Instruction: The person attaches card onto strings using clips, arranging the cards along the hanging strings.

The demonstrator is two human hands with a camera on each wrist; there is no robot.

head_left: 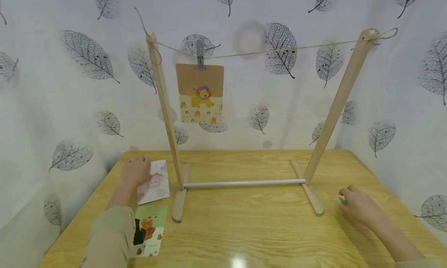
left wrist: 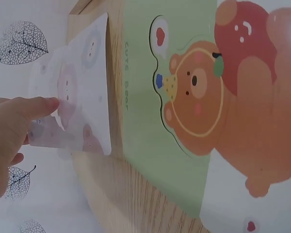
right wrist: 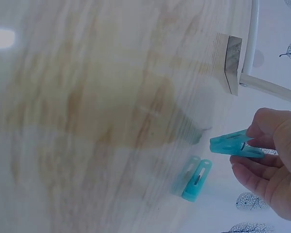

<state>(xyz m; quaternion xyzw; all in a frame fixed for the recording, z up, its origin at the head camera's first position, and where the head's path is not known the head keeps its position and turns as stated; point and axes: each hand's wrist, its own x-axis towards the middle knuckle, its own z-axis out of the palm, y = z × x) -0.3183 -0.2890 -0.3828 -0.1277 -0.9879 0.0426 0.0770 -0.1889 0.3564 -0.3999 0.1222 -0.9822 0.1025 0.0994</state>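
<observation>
In the head view my left hand [head_left: 137,170] is at the table's left side, over a pale pink card [head_left: 157,182]. Seen from the left wrist, the thumb lies on the face of this card [left wrist: 94,92], with fingers curled behind its edge. A green and white bear card [left wrist: 184,121] lies on the table nearer to me. Out at the right, my right hand [head_left: 359,206] pinches a teal clothespin [right wrist: 230,144] between thumb and fingers. Below that hand, a second teal clothespin [right wrist: 198,180] lies on the table.
A wooden frame with two leaning posts [head_left: 333,109] and a white crossbar [head_left: 244,183] stands mid-table. Twine [head_left: 262,52] runs between the post tops. A grey clothespin [head_left: 200,54] holds a lion card [head_left: 201,93] on it. Leaf-patterned cloth [head_left: 244,132] hangs behind.
</observation>
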